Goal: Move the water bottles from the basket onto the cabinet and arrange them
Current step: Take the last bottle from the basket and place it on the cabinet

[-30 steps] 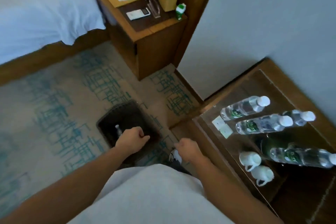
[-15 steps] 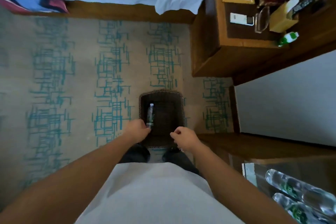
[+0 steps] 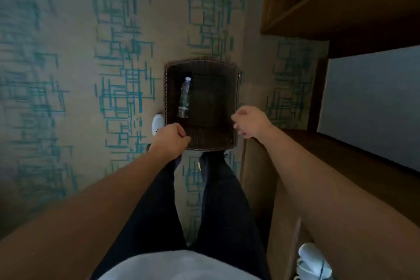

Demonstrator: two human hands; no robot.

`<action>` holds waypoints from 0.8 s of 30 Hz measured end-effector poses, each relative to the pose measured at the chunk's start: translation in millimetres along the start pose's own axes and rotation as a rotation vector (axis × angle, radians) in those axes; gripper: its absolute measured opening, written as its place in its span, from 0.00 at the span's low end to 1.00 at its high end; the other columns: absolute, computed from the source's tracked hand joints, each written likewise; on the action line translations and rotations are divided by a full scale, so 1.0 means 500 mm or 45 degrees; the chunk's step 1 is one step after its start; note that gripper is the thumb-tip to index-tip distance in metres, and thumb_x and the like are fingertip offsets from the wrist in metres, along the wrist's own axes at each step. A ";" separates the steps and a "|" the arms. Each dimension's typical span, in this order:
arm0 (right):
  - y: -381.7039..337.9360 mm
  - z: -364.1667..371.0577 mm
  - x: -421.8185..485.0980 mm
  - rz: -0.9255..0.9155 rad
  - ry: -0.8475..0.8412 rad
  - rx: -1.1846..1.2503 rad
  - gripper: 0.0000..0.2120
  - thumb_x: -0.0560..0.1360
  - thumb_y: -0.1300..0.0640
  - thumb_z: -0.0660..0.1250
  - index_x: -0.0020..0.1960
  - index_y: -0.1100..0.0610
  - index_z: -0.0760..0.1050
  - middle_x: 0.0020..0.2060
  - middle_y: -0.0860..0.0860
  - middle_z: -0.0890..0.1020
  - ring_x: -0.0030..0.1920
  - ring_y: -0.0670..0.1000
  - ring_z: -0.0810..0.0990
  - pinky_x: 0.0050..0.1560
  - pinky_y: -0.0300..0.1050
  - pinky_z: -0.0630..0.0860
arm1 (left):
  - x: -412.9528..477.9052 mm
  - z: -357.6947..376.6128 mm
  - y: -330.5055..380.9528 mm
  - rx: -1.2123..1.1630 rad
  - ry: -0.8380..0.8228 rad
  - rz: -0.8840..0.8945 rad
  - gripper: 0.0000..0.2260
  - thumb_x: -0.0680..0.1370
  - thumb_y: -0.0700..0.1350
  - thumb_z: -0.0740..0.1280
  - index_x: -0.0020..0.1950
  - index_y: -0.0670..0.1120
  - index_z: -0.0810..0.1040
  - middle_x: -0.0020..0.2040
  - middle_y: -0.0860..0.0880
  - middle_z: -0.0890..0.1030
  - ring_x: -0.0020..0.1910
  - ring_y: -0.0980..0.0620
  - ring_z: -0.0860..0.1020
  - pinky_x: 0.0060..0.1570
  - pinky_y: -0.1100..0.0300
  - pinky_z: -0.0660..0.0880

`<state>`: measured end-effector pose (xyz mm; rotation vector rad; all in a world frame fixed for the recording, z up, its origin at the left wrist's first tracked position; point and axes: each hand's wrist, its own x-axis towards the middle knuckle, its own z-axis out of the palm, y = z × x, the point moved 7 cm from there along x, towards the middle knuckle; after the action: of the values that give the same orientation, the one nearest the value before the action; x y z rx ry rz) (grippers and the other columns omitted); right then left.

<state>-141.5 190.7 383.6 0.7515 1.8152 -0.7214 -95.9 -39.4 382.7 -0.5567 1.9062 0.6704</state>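
A dark wicker basket [image 3: 236,102] stands on the carpet just beyond my feet. One clear water bottle [image 3: 184,98] lies inside along its left wall, cap pointing away from me. My left hand [image 3: 169,141] is a closed fist over the basket's near left corner, holding nothing that I can see. My right hand [image 3: 250,124] hovers at the basket's right rim, fingers curled and blurred, with nothing in it. The wooden cabinet [image 3: 363,163] runs along the right under my right forearm. No bottles on it are in view.
A white cup [image 3: 312,259] shows at the cabinet's near end, lower right. A wooden nightstand [image 3: 329,7] fills the upper right and a grey wall [image 3: 375,107] stands behind the cabinet. Patterned carpet [image 3: 68,98] spreads to the left. My white shoe [image 3: 157,124] touches the basket's left side.
My view has swung from the cabinet down onto the basket. Both hands have come nearer the basket's rim, the left at the near left corner, the right by the right side.
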 end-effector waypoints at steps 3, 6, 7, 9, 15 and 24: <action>0.003 0.056 0.146 -0.011 -0.054 0.057 0.08 0.81 0.54 0.63 0.44 0.53 0.75 0.39 0.52 0.81 0.33 0.50 0.77 0.32 0.41 0.76 | 0.141 0.057 -0.013 0.058 -0.007 -0.011 0.04 0.73 0.47 0.69 0.46 0.50 0.77 0.46 0.47 0.81 0.50 0.43 0.79 0.51 0.54 0.76; 0.031 0.126 0.311 0.010 -0.100 0.007 0.09 0.81 0.52 0.63 0.44 0.52 0.77 0.41 0.53 0.84 0.36 0.52 0.80 0.35 0.44 0.79 | 0.295 0.127 -0.036 0.076 -0.011 0.013 0.06 0.74 0.47 0.68 0.49 0.50 0.76 0.45 0.49 0.80 0.48 0.43 0.80 0.50 0.54 0.76; 0.042 0.153 0.369 0.012 -0.114 -0.027 0.09 0.81 0.51 0.63 0.46 0.53 0.77 0.43 0.54 0.85 0.39 0.55 0.82 0.40 0.48 0.81 | 0.350 0.153 -0.045 0.073 -0.006 0.031 0.06 0.74 0.48 0.68 0.49 0.51 0.75 0.45 0.49 0.81 0.48 0.44 0.80 0.51 0.53 0.77; 0.069 0.208 0.484 0.015 -0.129 -0.117 0.10 0.80 0.49 0.62 0.50 0.54 0.78 0.48 0.55 0.85 0.49 0.59 0.84 0.53 0.55 0.82 | 0.456 0.197 -0.066 0.061 0.044 0.060 0.08 0.75 0.47 0.67 0.52 0.49 0.74 0.47 0.48 0.81 0.49 0.44 0.80 0.51 0.52 0.76; 0.075 0.351 0.739 -0.002 -0.109 0.008 0.10 0.81 0.50 0.62 0.57 0.55 0.75 0.56 0.58 0.81 0.54 0.61 0.83 0.54 0.58 0.83 | 0.718 0.272 -0.141 0.186 0.296 -0.009 0.22 0.78 0.49 0.66 0.68 0.44 0.66 0.63 0.40 0.74 0.60 0.38 0.76 0.57 0.46 0.74; 0.012 0.539 0.930 -0.167 -0.208 0.315 0.22 0.80 0.50 0.66 0.71 0.55 0.70 0.62 0.54 0.78 0.61 0.59 0.78 0.63 0.54 0.77 | 0.934 0.393 -0.226 -0.024 0.331 -0.269 0.32 0.76 0.52 0.70 0.72 0.40 0.60 0.71 0.38 0.68 0.68 0.37 0.72 0.61 0.45 0.72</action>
<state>-126.2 68.1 -139.4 0.7149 1.6554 -1.0775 -78.6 -32.3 -136.1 -0.8791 2.0442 0.4980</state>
